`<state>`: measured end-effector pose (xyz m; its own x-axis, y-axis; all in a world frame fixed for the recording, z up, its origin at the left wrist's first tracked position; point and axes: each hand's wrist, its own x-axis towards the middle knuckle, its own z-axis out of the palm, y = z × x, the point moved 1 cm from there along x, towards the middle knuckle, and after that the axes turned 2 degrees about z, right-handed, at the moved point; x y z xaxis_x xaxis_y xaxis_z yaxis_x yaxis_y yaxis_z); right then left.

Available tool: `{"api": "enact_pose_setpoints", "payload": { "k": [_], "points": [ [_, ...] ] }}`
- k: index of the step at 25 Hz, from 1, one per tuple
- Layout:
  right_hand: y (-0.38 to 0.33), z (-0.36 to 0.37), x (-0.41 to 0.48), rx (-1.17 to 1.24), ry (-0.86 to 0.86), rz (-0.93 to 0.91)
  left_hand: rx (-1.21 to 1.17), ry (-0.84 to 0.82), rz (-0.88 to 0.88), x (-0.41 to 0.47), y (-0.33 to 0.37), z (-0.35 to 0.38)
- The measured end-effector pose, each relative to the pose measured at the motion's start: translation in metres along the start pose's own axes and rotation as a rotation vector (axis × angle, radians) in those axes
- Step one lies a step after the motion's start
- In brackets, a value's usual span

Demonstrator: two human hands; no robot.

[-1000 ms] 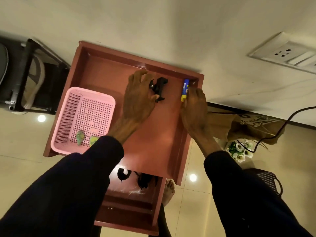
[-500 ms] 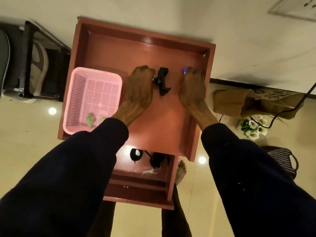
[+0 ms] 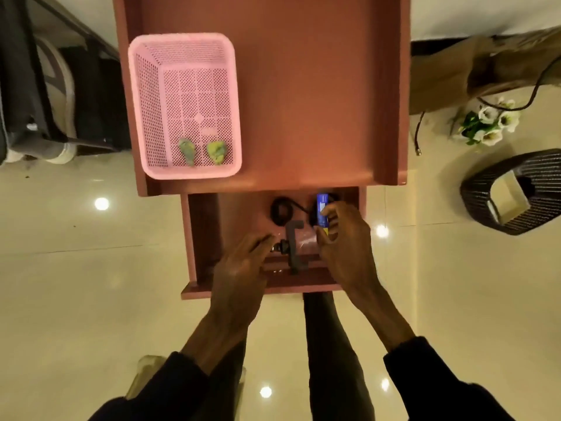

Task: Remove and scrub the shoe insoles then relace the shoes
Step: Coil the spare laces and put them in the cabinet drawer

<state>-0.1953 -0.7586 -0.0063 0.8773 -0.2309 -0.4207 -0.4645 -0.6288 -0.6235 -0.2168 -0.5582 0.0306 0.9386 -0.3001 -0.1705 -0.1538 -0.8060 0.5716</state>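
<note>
No shoe insole or lace shows in the head view. My left hand (image 3: pixel 243 268) holds a black clamp-like gadget (image 3: pixel 293 247) by its near end, over the open drawer (image 3: pixel 200 238) of a red-brown side table (image 3: pixel 303 86). My right hand (image 3: pixel 346 247) pinches a blue tube (image 3: pixel 321 208) upright, just above the drawer's right side. A black round item with a cord (image 3: pixel 280 211) lies in the drawer behind the gadget.
A pink mesh basket (image 3: pixel 182 107) with two green pieces (image 3: pixel 217 151) sits on the tabletop's left. A dark rack (image 3: pixel 45 86) stands to the left. A brown bag (image 3: pixel 455 71), white flowers (image 3: pixel 485 123), a cable and a black woven basket (image 3: pixel 510 192) are on the floor at right.
Both hands came off the tabletop and down to the open drawer, the left bringing the black gadget and the right the blue tube. The camera tilted down.
</note>
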Motion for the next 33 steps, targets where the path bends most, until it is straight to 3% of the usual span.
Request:
{"api": "enact_pose_setpoints", "payload": {
  "k": [4, 10, 15, 18, 24, 26, 29, 33],
  "points": [
    [0.006, 0.067, -0.035, -0.012, -0.145, 0.015, 0.061, -0.105, -0.139, -0.03, -0.065, 0.004],
    [0.0, 0.15, 0.016, -0.142, -0.192, -0.161, 0.228, -0.081, -0.079, 0.023, -0.122, 0.03],
    [-0.007, 0.177, 0.036, -0.299, -0.196, -0.189, 0.135, -0.116, -0.158, 0.031, -0.151, 0.064],
    [0.0, 0.176, 0.032, -0.291, -0.195, -0.19, 0.083, -0.164, -0.107, 0.027, -0.155, 0.062],
    [0.008, 0.126, -0.009, -0.258, -0.119, -0.224, 0.048, -0.055, 0.108, -0.029, -0.129, 0.051],
    [0.01, 0.108, -0.026, -0.28, -0.115, -0.216, 0.046, -0.137, 0.157, -0.052, -0.113, 0.056],
    [0.022, 0.088, -0.041, -0.355, -0.07, -0.266, 0.182, -0.23, 0.267, -0.064, -0.088, 0.067],
    [0.029, 0.064, -0.044, -0.379, 0.071, -0.336, 0.331, -0.161, 0.309, -0.042, -0.068, 0.079]
  ]
}}
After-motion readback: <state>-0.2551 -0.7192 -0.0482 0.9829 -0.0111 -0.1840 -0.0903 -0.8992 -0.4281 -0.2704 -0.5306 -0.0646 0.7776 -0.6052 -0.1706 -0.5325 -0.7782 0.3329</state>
